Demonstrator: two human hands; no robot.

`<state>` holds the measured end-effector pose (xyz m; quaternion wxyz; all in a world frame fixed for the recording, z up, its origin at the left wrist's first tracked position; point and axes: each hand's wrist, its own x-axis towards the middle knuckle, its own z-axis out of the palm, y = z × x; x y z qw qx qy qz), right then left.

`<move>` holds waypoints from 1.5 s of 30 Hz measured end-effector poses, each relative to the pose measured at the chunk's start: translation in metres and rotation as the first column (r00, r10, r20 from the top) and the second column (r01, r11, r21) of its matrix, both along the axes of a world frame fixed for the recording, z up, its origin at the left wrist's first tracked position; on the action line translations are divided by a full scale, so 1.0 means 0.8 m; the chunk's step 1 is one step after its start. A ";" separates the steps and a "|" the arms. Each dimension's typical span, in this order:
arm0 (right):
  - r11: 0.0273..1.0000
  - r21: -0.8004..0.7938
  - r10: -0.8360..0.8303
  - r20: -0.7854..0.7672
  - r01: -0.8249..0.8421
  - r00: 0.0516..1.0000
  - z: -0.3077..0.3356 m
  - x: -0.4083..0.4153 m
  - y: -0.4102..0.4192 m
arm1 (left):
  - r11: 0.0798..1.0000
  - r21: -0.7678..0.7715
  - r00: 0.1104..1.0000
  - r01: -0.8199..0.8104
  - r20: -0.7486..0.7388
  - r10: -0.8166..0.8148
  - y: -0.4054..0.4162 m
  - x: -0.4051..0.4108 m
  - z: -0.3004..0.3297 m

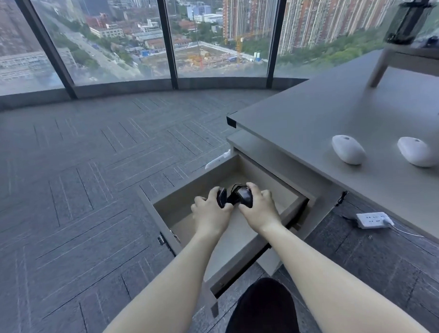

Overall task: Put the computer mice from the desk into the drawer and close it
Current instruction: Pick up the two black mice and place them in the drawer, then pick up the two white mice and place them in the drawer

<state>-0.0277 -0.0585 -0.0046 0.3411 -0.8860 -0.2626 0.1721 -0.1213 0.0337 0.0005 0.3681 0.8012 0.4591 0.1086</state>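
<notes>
The drawer (pixel 165 225) under the grey desk (pixel 311 118) is pulled wide open toward me. Both my hands are inside it. My left hand (pixel 210 214) grips a black mouse (pixel 222 197), and my right hand (pixel 258 207) grips a second black mouse (pixel 244 195) with a dark cable looped behind it. The two black mice nearly touch above the drawer floor. Two white mice lie on the desk top to the right: one (pixel 348 149) nearer the drawer, the other (pixel 415 151) farther right.
A white power strip (pixel 372 219) with a plugged cable lies on the carpet under the desk. A wooden riser leg (pixel 381 68) and a dark glass container (pixel 407 20) stand at the desk's far end. Floor-to-ceiling windows close off the carpet ahead.
</notes>
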 end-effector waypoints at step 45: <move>0.854 -0.224 -0.351 0.418 0.469 0.838 0.146 0.282 -0.267 | 0.823 0.428 0.928 0.373 -0.170 -0.332 -0.211 0.314 0.130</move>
